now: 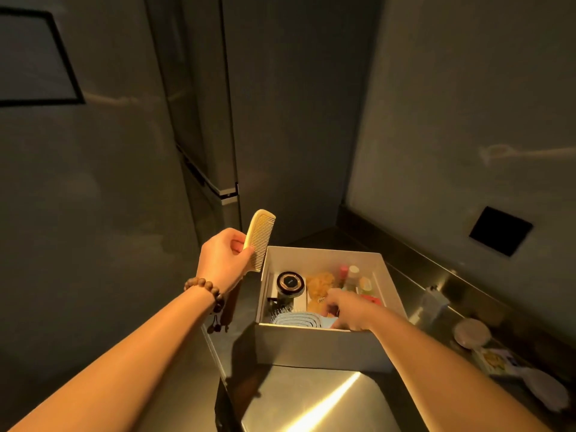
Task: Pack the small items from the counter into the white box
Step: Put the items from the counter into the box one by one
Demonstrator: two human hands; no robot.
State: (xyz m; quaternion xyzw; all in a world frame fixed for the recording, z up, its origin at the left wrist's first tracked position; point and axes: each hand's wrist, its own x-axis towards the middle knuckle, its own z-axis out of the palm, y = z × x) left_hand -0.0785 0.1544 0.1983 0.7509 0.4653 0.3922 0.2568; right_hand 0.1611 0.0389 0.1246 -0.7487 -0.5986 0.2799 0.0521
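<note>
A dim corner with grey walls, a tall fridge [199,126] at the far left and a steel counter [314,400] running along the right wall under warm light. The white box [321,346] stands on the counter near the corner, open at the top.

The box is already well filled: a round black jar [290,283] at its left, a pale blue ridged brush [300,319] against the near wall, something yellow and fluffy [321,286] in the middle, and small bottles [350,275] with a red thing toward the far right. So most of the packing looks done.

The left hand [223,263], with a bead bracelet [205,294] on the wrist, is raised just left of the box and pinches a cream comb [258,241] by its spine, teeth toward the box; the comb is above the box's left rim, not yet inside. The right hand [349,308] reaches down into the box, fingers loosely bent among the things; whether it grips anything I cannot tell, since the fingertips are hidden.

What is left, as I judge it: the comb, then the things lying on the counter at the right, well apart from the box — a clear plastic piece [431,302], a round white lid or dish [472,332], a small printed packet [495,360] and a pale brush-like thing [545,391] at the near edge.
</note>
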